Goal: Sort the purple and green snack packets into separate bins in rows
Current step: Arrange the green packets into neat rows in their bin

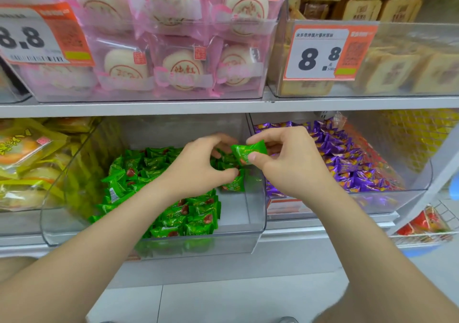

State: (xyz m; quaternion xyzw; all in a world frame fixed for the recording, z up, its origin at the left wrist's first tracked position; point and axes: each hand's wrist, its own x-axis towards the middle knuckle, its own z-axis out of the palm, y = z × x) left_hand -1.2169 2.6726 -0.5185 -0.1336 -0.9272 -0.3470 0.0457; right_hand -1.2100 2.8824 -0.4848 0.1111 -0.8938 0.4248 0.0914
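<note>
A single green snack packet (pixel 248 152) sits pinched between the thumb and fingertips of the right hand (pixel 293 163), held in the air just over the divide between the two clear bins and tipped toward the left one, which looks like a carry from the purple side into the green. Just beside it the left hand (pixel 198 163) reaches deep into the green bin (pixel 154 243), its fingers and thumb curled round the loose green packets (pixel 232 185) lying at the back right, probably to square them up or make room. The rest of that bin holds the green rows (pixel 188 213) — packets stood edge to edge along the left and front — while the floor at its right front corner is bare, so the likely job is to extend the rows there. The purple bin (pixel 397 198) next door on the right is heaped with purple packets (pixel 352 166) in rough lines; whether any green strays remain among them I cannot tell. Outward, both bins rest under a grey shelf (pixel 149 108) carrying pink-wrapped round cakes (pixel 178 69) and an orange-edged price tag (pixel 320 54); yellow packets (pixel 24 154) fill the bin at far left, and a wire basket (pixel 434 233) hangs low at right.
</note>
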